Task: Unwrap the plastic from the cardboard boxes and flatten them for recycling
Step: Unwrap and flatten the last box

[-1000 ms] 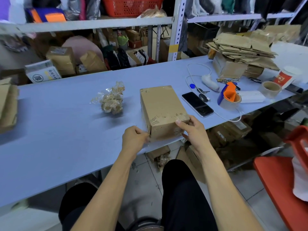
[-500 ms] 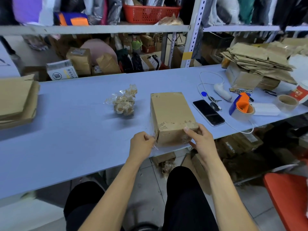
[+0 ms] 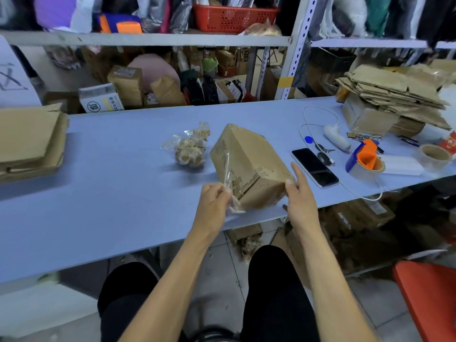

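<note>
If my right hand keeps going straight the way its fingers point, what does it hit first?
The right hand lies along the cardboard box, fingers pointing away across the table. The way ahead looks free between box and black phone, though depth is unclear; a slight drift right would probably meet the phone first.

Between the fingers [image 3: 297, 176] of both hands, a brown cardboard box [image 3: 249, 164] in clear, glossy plastic [image 3: 228, 174]; its dark markings look printed, perhaps.

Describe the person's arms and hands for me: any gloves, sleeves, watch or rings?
Both arms are bare to the bottom edge of the picture, with no sleeves in view. The left hand and right hand wear no gloves. No watch, wristband or ring shows. Black trousers cover the legs below.
</note>
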